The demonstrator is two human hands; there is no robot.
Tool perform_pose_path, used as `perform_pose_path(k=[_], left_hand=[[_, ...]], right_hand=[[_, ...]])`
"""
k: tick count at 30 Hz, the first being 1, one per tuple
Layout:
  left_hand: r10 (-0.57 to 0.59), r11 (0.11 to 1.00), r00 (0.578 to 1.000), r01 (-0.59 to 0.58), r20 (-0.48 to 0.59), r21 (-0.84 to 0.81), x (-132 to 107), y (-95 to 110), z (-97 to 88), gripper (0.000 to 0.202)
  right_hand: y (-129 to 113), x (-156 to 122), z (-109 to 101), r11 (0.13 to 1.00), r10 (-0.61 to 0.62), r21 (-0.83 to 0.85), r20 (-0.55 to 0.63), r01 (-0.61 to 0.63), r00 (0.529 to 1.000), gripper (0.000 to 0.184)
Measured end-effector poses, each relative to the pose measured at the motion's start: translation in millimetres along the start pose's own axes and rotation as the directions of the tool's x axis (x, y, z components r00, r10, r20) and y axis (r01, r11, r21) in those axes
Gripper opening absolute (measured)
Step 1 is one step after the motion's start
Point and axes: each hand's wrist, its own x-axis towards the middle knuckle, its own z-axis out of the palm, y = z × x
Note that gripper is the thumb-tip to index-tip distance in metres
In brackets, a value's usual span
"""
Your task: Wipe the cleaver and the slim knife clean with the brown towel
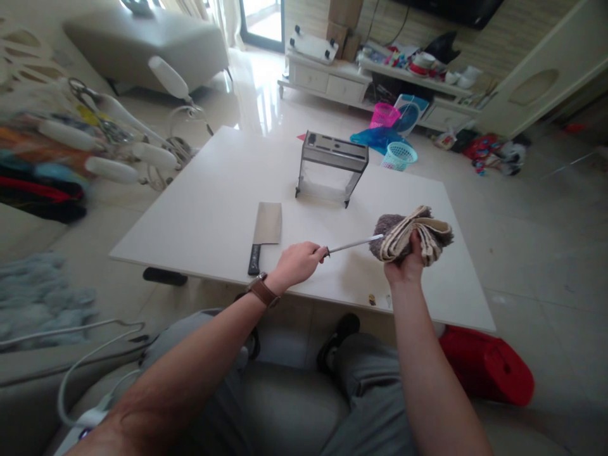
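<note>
My left hand (pixel 300 263) is closed around the dark handle of a slim knife (pixel 354 244), seen nearly edge-on. Its narrow silvery blade points right, and the tip reaches the folded cloth (pixel 394 237). That cloth is grey-brown and shaggy on one side, cream on the other. My right hand (pixel 407 261) grips it from below, thumb pressed into the folds, above the right part of the white table (pixel 213 190). Left of my left hand, a cleaver (pixel 268 223) lies flat, its black handle toward me. A slotted knife holder (pixel 335 152) with clear sides stands farther back.
Two small objects, one of them brownish (pixel 372 299), lie near the table's front edge. A red container (pixel 489 364) sits below the right corner. Beyond the table are a turquoise basket (pixel 399 155) and a pink basket (pixel 384 115). A white-armed lamp (pixel 128 123) stands left.
</note>
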Motion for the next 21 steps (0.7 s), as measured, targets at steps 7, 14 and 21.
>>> perform_pose_path(k=[7, 14, 21], left_hand=[[0.006, 0.914, 1.0, 0.0, 0.014, -0.406, 7, 5, 16.5, 0.055], [0.047, 0.918, 0.997, -0.067, -0.059, -0.391, 5, 2, 25.8, 0.045], [0.15, 0.966, 0.989, -0.143, 0.016, -0.215, -2, 12, 12.8, 0.047]], right_hand=[[37, -35, 17, 0.989, 0.111, -0.123, 0.207, -0.087, 0.972, 0.037], [73, -72, 39, 0.971, 0.118, -0.236, 0.315, -0.043, 0.942, 0.059], [38, -43, 45, 0.997, 0.012, -0.081, 0.174, 0.003, 0.985, 0.041]])
